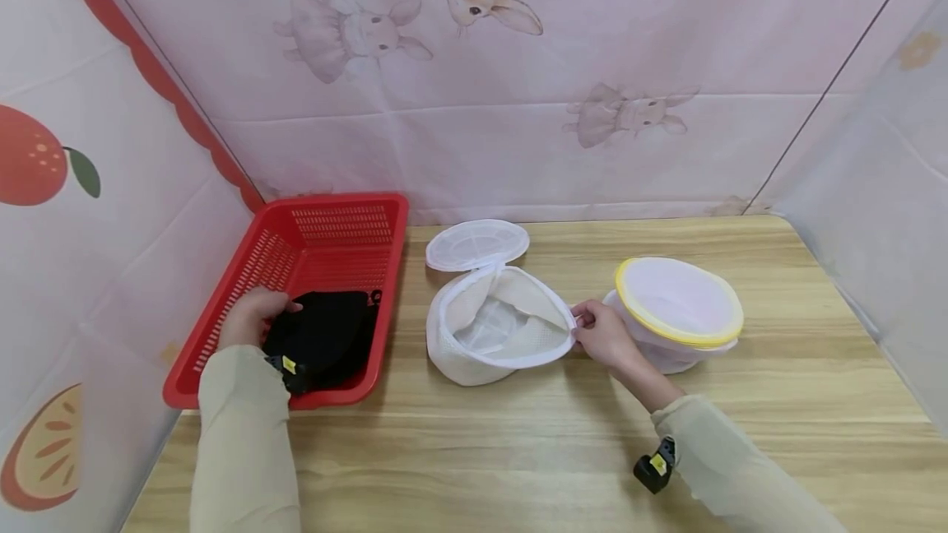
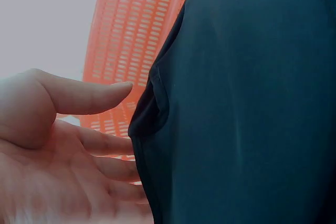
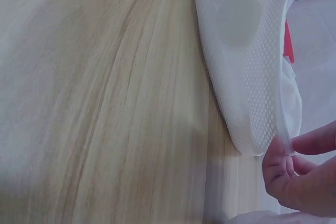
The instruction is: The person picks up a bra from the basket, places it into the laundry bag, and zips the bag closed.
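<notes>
A folded black garment [image 1: 318, 336] lies in the front part of the red plastic basket [image 1: 396, 270]; its exact kind cannot be made out. My left hand [image 1: 255, 315] is at the garment's left edge, and in the left wrist view its thumb stands apart from the dark fabric [image 2: 236, 98] while the fingertips pass behind it. To the right of the basket stands a white mesh laundry bag [image 1: 462, 364], its round lid [image 1: 477, 243] folded back. My right hand [image 1: 603, 334] pinches the bag's rim on the right side, between thumb and fingers, also plain in the right wrist view.
Right of my right hand sits a second white mesh bag [image 1: 655, 352] with a yellow-rimmed lid [image 1: 681, 303] over its top. The wooden table [image 1: 474, 467] meets a pink rabbit-print cloth wall [image 1: 489, 155] at the back, with pale walls at both sides.
</notes>
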`<control>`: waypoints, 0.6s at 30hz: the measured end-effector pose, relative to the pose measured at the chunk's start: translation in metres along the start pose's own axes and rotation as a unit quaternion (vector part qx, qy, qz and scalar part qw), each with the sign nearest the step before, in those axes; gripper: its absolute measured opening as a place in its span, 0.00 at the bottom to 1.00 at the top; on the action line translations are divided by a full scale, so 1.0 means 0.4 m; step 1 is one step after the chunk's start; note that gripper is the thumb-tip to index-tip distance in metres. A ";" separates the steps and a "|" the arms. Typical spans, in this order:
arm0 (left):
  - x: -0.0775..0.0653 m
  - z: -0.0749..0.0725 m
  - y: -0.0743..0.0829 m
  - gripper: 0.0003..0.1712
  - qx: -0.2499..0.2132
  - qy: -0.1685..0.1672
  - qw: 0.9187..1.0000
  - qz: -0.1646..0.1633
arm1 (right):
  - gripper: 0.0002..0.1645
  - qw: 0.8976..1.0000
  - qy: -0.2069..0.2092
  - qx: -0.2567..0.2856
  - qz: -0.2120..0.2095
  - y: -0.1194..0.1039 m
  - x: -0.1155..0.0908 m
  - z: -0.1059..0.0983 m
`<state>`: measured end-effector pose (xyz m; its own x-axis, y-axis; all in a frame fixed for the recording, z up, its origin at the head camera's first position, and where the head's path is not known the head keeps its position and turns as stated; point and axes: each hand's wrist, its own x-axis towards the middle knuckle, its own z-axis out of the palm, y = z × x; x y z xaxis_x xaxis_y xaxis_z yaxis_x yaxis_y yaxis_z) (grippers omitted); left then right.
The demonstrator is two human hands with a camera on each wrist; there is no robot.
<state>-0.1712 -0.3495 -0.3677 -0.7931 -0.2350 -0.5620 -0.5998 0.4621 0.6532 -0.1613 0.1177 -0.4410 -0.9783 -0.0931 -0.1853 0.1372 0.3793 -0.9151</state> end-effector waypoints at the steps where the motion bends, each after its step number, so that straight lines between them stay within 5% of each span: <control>1: -0.003 -0.001 -0.001 0.11 -0.009 -0.001 1.000 -0.007 | 0.14 1.000 -0.002 0.000 -0.002 -0.001 -0.001 0.000; 10: -0.006 -0.007 -0.020 0.19 -0.082 -0.020 0.994 -0.069 | 0.14 1.000 -0.005 -0.002 -0.005 -0.005 -0.003 -0.002; 18: 0.014 -0.012 -0.043 0.18 -0.108 -0.063 0.990 -0.068 | 0.14 1.000 0.001 -0.008 -0.002 0.001 0.001 0.001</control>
<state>-0.1658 -0.3626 -0.3795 -0.6918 -0.1679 -0.7023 -0.7199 0.2360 0.6527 -0.1614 0.1176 -0.4417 -0.9789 -0.0929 -0.1817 0.1316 0.3935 -0.9099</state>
